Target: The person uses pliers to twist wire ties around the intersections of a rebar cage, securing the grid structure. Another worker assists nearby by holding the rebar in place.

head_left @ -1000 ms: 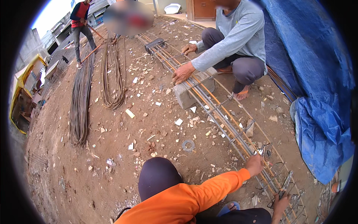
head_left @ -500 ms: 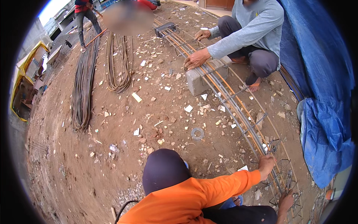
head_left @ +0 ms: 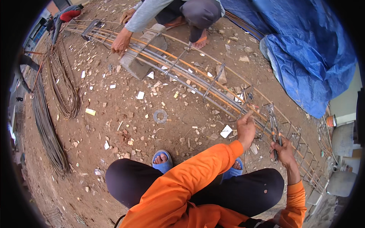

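I squat in orange sleeves beside a long rebar cage that lies on the dirt, running from the upper left to the lower right. My left hand reaches to the cage, its fingers pinched on a thin tie wire where a stirrup crosses the bars. To its right, my right hand grips the handles of metal pincers, whose jaws point up at the cage. My feet are in blue sandals.
Another person in a grey sleeve squats at the top, a hand on the cage beside a concrete block. A blue tarp lies at the right, bent rebar bundles at the left, and a metal ring among rubble.
The view has tipped down and drawn closer to the cage. Both my hands have come up onto it, the right one now with pincers in plain sight.
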Action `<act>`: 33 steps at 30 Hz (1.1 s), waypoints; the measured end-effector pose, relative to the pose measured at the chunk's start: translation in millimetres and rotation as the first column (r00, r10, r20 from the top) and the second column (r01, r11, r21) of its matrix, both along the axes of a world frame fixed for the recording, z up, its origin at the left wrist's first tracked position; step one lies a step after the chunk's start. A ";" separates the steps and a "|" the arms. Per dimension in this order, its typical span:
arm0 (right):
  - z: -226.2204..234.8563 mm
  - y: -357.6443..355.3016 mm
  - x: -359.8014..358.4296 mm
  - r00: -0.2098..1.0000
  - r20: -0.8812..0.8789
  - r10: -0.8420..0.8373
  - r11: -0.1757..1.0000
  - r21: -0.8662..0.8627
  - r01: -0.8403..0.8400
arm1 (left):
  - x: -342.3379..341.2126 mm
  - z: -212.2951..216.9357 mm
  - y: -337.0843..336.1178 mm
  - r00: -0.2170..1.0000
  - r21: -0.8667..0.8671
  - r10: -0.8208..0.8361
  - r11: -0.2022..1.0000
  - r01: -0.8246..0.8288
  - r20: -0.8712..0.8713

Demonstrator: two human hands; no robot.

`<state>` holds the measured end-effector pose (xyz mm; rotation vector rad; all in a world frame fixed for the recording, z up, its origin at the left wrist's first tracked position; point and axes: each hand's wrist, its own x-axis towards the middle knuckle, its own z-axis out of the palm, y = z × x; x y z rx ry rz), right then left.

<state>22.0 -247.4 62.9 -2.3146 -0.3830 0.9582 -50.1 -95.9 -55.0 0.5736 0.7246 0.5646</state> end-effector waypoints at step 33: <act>-4.1 50.7 27.6 0.918 -0.318 0.237 0.956 -0.092 -0.278 | 0.4 18.8 -10.7 0.991 0.006 -0.089 0.996 0.090 -0.099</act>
